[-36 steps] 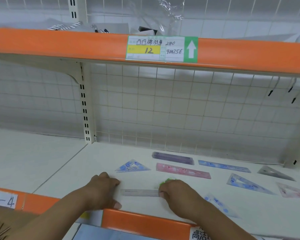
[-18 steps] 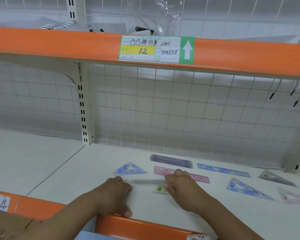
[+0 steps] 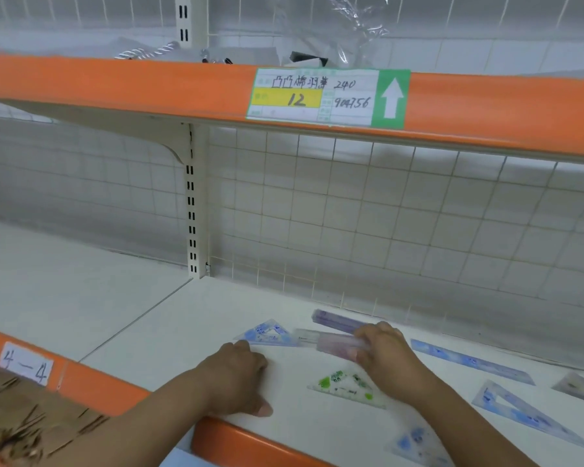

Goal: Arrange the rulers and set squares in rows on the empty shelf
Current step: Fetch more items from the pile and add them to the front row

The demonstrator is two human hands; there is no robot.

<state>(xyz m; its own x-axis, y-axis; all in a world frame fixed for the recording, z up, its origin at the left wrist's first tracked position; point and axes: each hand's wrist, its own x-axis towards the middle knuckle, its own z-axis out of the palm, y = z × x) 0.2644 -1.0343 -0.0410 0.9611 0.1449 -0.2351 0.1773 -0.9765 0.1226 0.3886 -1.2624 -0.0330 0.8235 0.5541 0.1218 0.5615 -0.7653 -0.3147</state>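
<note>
The right hand (image 3: 390, 357) was closed over one end of a clear straight plastic ruler (image 3: 312, 336), with fingers on top. This ruler lay flat on the white shelf board (image 3: 169, 332) with its long axis running left to right, parallel to the wire grid back (image 3: 368, 210). Its free end pointed left, toward the blue patterned set square (image 3: 267, 333), and seemed to touch it. Under the clear ruler a pinkish ruler (image 3: 338, 345) was blurred, and I could not tell where one ended. Just behind them a purple ruler (image 3: 334, 319) lay on the same axis, its right end hidden by the hand. The left hand (image 3: 240, 379) rested curled at the shelf's front, the thumb on the orange edge strip (image 3: 250, 443), holding nothing. Nearer the front, a green printed clear set square (image 3: 346, 385) lay flat, one corner under the right wrist. A long blue ruler (image 3: 469, 360) pointed slightly away to the right.
</note>
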